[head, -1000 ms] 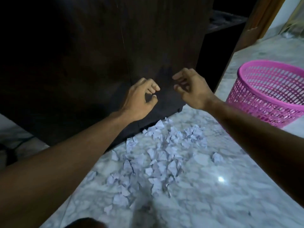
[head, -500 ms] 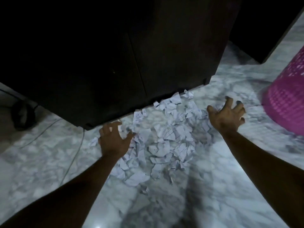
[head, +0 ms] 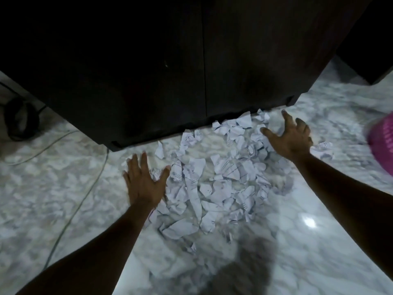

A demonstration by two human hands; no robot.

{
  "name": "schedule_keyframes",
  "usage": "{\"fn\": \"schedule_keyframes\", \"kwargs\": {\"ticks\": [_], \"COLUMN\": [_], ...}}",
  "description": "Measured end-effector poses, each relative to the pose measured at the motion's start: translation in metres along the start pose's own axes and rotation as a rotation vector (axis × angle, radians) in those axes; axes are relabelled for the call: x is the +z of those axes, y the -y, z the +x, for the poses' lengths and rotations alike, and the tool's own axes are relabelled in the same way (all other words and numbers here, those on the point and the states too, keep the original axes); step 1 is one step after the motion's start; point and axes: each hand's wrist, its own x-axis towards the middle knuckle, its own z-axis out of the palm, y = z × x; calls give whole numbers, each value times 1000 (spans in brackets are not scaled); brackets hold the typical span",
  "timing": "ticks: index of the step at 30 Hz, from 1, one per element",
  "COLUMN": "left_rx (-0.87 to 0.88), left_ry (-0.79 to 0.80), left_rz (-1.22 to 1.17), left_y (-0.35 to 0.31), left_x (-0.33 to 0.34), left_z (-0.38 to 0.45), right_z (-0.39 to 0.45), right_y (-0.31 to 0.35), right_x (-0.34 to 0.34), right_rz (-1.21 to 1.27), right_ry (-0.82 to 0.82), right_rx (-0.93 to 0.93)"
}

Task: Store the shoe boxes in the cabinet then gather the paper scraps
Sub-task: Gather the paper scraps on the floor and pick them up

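Several torn white paper scraps lie in a loose heap on the marble floor just in front of the dark wooden cabinet, whose two doors are shut. My left hand rests flat with spread fingers at the heap's left edge, touching scraps. My right hand hovers with fingers spread over the heap's far right edge. Neither hand holds anything. No shoe boxes are in sight.
A pink plastic mesh basket shows at the right edge. One stray scrap lies between it and my right hand. A thin cable runs across the floor on the left, near a dark coiled object.
Both hands dropped from the cabinet doors down to the floor and spread out on either side of the paper heap. The view tilted downward, so the basket slid to the right edge.
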Motion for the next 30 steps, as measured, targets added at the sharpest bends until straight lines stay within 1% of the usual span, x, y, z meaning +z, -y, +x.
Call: {"fn": "schedule_keyframes", "kwargs": {"ticks": [2,4,7,11,15,20,23,25,26,28,30], "left_rx": [37,127,242,357,461,548,630,638,634,625,591], "left_ry": [23,48,101,111,193,244,201,138,101,22,-19], "left_rz": [-17,-16,-49,-86,-96,-142,-155,-175,-187,-203,-193], "left_y": [-10,-24,-49,-82,-102,-98,-88,-83,-83,-86,-92], "left_x": [6,11,22,31,40,39,35,31,30,26,25], "left_z": [3,7,15,27,29,17,3,1,3,7,10], "right_z": [5,4,1,-9,-28,-59,-74,-74,-71,-56,-33], "right_y": [18,35,51,70,80,69,57,51,50,46,41], "right_x": [6,16,33,45,55,58,50,39,32,19,10], "right_rz": [-20,-19,-43,-86,-124,-136,-152,-137,-109,-48,-29], "right_ry": [73,124,162,229,304,340,282,179,125,44,10], "right_rx": [-68,-123,-255,-406,-546,-675,-745,-738,-702,-578,-422]}}
